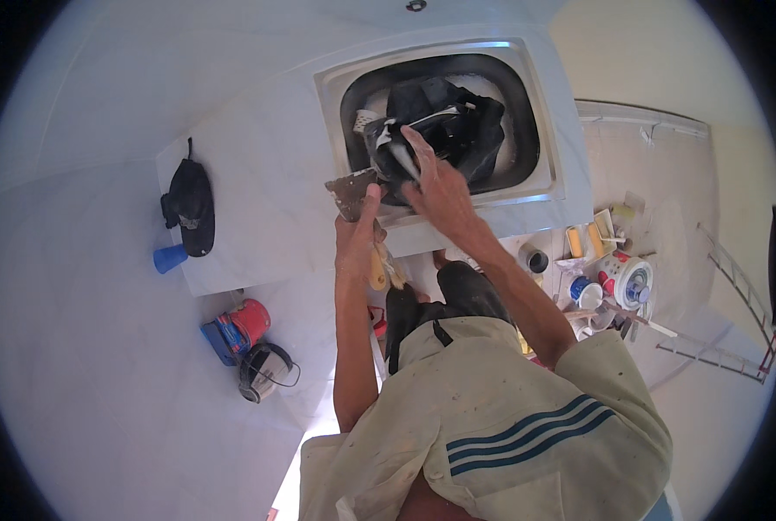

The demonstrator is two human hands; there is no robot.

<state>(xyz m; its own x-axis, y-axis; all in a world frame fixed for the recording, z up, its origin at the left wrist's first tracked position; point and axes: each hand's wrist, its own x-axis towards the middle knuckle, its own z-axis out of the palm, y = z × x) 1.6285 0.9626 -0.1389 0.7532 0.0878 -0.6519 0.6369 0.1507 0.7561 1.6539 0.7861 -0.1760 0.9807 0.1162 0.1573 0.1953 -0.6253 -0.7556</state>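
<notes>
My left hand (355, 243) is closed around a putty knife (350, 193), its broad, stained blade tilted up at the near left corner of the sink. Below that hand a yellowish handle (377, 271) sticks out, with another pale piece beside it that I cannot make out. In the metal sink (554, 165) lies a crumpled black bag (479, 143) with whitish smears. My right hand (442, 195) reaches over the sink's near rim, index finger stretched along the bag and thumb bent under. A pale strip of the bag's edge shows between them; the other fingers are partly hidden.
Left on the marble-look counter (266, 191) lie a black cap-like cloth (192, 208) and a blue cup (171, 258). Below it stand a red bucket (250, 321) and a dark bucket (264, 372). Paint pails (627, 280), rollers (594, 241) and a ladder (709, 360) are at right.
</notes>
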